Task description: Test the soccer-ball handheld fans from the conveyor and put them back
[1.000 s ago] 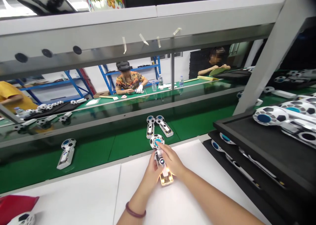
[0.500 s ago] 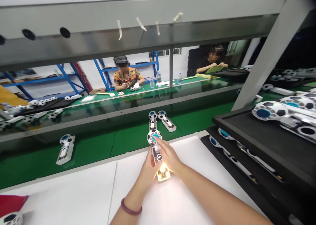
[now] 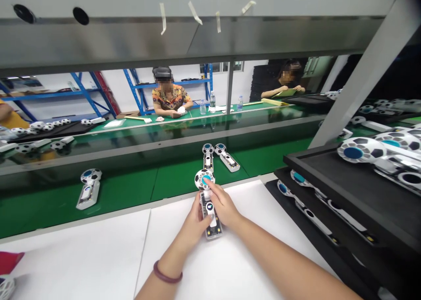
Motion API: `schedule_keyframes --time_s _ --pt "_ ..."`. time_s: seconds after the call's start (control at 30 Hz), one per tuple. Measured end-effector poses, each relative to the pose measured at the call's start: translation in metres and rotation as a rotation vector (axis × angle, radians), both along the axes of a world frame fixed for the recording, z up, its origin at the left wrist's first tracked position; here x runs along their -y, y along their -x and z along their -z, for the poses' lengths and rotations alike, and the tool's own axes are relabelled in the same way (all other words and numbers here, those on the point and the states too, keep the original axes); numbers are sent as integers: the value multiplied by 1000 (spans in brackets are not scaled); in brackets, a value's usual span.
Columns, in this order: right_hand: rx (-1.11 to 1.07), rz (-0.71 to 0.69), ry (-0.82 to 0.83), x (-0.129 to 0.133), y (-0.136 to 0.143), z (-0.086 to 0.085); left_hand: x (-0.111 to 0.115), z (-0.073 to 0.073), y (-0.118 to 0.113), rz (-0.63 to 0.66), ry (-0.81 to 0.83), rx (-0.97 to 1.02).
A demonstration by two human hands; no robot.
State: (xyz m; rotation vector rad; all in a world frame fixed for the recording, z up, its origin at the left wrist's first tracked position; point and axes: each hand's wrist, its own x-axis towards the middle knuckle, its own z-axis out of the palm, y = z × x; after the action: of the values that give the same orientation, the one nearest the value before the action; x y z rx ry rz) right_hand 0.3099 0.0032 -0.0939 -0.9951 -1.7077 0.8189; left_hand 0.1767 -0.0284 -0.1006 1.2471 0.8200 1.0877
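Between my hands is a handheld electronic device point(image 3: 205, 180) with a round soccer-ball head, a blue centre and a clear handle showing a circuit board and a small round lit display. My left hand point(image 3: 194, 221) wraps the handle from the left, its thumb on the white strip below the display. From the right, my right hand point(image 3: 226, 205) grips the upper handle, with a fingertip on the blue centre of the head. Just beyond it, two like devices, one upright point(image 3: 208, 157) and one slanted point(image 3: 227, 158), lie on the green belt point(image 3: 177, 177).
Another such device point(image 3: 88, 189) lies on the belt at left. Stacked black trays point(image 3: 315, 168) with more devices stand at right. White sheets point(image 3: 98, 247) cover the bench; a red item point(image 3: 9, 262) is at left. Two co-workers point(image 3: 171, 96) sit across, beyond a metal beam point(image 3: 131, 43).
The bright yellow lights at the device's handle end have gone dark, so its circuit board shows clearly. My hands keep their hold. The camera view has shifted slightly.
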Motion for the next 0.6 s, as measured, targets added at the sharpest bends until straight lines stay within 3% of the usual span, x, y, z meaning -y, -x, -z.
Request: schedule_keyframes --time_s 0.6 --pt "-2 -5 0 -2 -5 0 -2 7 3 3 47 6"
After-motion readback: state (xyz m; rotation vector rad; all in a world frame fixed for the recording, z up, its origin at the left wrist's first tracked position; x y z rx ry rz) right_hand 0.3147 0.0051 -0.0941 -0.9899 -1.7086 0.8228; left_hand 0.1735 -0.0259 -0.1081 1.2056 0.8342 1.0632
